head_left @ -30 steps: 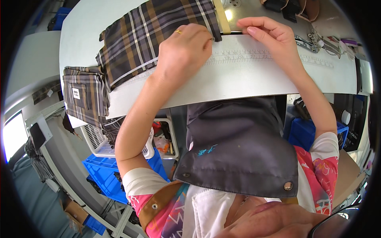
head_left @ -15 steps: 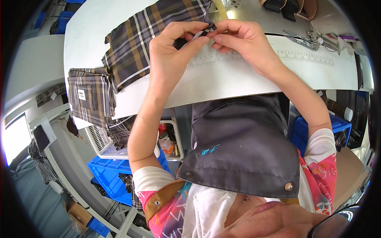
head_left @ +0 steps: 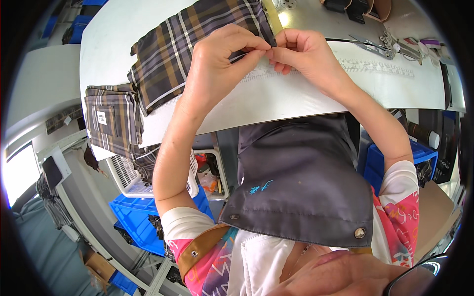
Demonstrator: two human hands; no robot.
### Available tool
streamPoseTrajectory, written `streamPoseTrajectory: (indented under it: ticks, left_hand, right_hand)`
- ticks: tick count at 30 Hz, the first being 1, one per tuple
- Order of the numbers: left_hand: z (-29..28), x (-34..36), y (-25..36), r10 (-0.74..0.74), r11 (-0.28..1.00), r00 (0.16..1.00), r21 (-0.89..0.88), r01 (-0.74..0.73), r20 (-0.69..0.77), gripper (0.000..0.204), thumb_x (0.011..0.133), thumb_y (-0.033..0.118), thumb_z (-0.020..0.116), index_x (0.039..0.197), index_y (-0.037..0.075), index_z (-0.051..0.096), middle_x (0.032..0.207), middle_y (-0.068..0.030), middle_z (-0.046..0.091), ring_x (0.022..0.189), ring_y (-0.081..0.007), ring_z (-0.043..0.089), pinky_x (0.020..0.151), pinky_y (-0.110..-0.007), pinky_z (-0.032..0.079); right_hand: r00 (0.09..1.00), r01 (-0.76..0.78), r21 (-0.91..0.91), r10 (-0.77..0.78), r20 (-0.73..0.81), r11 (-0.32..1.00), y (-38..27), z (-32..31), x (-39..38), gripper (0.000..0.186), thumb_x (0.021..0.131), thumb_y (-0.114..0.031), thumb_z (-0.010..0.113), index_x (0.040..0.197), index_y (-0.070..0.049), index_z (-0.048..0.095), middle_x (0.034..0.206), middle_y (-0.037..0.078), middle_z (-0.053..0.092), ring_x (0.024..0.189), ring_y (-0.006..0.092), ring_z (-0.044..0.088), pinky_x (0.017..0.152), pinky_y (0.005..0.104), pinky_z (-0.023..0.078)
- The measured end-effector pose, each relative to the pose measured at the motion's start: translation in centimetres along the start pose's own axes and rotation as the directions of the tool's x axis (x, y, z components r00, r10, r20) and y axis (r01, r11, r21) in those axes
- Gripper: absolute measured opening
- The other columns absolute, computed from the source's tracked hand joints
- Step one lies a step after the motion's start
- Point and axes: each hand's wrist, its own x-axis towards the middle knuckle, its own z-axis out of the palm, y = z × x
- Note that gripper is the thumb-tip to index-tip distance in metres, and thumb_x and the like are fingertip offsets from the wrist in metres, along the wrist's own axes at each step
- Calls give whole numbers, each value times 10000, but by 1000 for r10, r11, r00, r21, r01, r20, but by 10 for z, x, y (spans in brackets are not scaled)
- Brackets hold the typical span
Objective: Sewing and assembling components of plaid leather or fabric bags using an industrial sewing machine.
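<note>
A length of brown, black and white plaid cloth lies across the white table, its right end reaching my fingertips. My left hand is closed in a pinch at that corner, thumb against forefinger. Right beside it, my right hand is closed too, fingers curled and thumb tip nearly touching the left fingertips. Both pinch the dark edge of the cloth, most of which my fingers hide. A folded plaid piece with a pocket and a white label rests at the table's left edge.
A clear ruler lies along the white table. Scissors and small tools sit at the far right. A yellow strip stands beside the cloth. Below the table are a white basket and blue crates.
The small folded bit of plaid that showed between my fingers is now mostly covered. My left fingertips have moved right and slightly down, meeting the right hand's.
</note>
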Motion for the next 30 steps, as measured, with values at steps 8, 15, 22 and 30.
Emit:
streamPoseTrajectory:
  ticks: [8, 15, 22, 30]
  left_hand:
    - [1, 0, -1, 146, 950, 989, 276, -146, 24, 116, 734, 4, 663, 841, 46, 676, 822, -37, 621, 780, -168, 583, 791, -278, 439]
    - [0, 1, -6, 242, 902, 969, 356, -243, 47, 105, 725, 53, 690, 825, 75, 666, 811, -15, 612, 809, -173, 575, 918, -374, 371]
    - [19, -10, -6, 202, 700, 978, 706, -109, -48, 429, 688, 137, 732, 1078, 182, 561, 1099, 22, 541, 1067, -233, 495, 979, -560, 257]
    - [22, 7, -19, 581, 577, 808, 749, -326, -96, 208, 648, 113, 674, 844, 143, 609, 823, 47, 555, 787, -135, 554, 1025, -503, 215]
  right_hand:
    - [998, -18, 58, 14, 60, 998, 1, -6, -2, 129, 860, -140, 597, 862, -15, 625, 782, 30, 626, 675, 73, 575, 638, 208, 468]
    - [993, -114, 180, 110, 32, 977, -7, -7, -1, 232, 906, -221, 541, 879, -11, 638, 757, 29, 631, 662, 79, 582, 612, 211, 470]
    - [982, -168, 342, 127, 139, 924, -7, -14, 6, 249, 874, -251, 587, 819, -19, 658, 625, 6, 592, 535, 76, 556, 490, 192, 428]
    - [985, -160, 268, 137, 102, 950, -9, -17, 8, 221, 854, -221, 589, 785, -26, 669, 574, -4, 573, 482, 66, 528, 457, 189, 396]
